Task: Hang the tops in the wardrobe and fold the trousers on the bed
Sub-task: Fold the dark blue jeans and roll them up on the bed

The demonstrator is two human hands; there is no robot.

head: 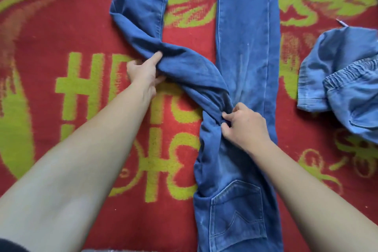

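A pair of blue jeans (247,51) lies on the bed, one leg stretched straight away from me, back pocket near the bottom of the view. The other leg (143,20) is twisted and bunched off to the left, its hem at the upper left. My left hand (144,71) grips the middle of this twisted leg, thumb on top and fingers beneath the fabric. My right hand (243,125) pinches bunched denim where the two legs meet.
The bed is covered by a red blanket (61,92) with a yellow-green floral and letter pattern. A lighter blue denim garment with an elastic waistband (345,84) lies crumpled at the right edge.
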